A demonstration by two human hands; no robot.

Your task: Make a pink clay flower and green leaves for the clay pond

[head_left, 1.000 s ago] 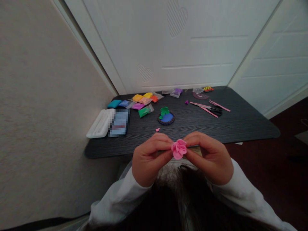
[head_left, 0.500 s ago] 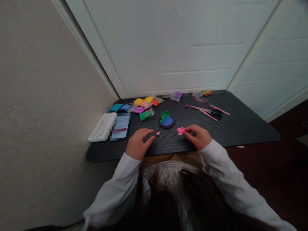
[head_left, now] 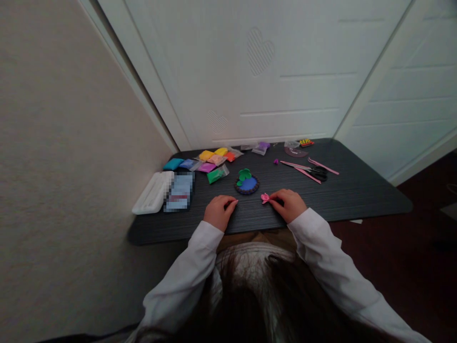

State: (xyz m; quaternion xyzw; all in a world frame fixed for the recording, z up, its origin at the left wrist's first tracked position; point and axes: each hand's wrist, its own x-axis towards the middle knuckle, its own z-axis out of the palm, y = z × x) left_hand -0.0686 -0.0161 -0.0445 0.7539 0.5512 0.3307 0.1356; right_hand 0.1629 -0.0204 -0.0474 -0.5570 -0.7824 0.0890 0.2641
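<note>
My right hand (head_left: 288, 205) pinches a small pink clay flower (head_left: 264, 198) between thumb and fingertips, just above the table. On the other side, my left hand (head_left: 220, 210) is closed in a pinch on a small pink clay petal (head_left: 236, 201), mostly hidden by the fingertips. Beyond and between the hands lies a round clay pond (head_left: 251, 185) with a blue middle and a dark brown beaded rim. Green clay leaves (head_left: 244, 175) sit at its far left part.
Bags of coloured clay (head_left: 206, 156) lie at the back left, with a green bag (head_left: 217, 175) nearer. A white case (head_left: 154, 193) and a phone (head_left: 179, 191) rest at the left. Scissors (head_left: 317, 172), pink tweezers (head_left: 323, 166) and a purple clay bit (head_left: 276, 161) are at the right.
My left hand has moved right and closed its fingertips on the pink petal that lay on the table. My right hand has shifted slightly left with the flower, which is now tilted.
</note>
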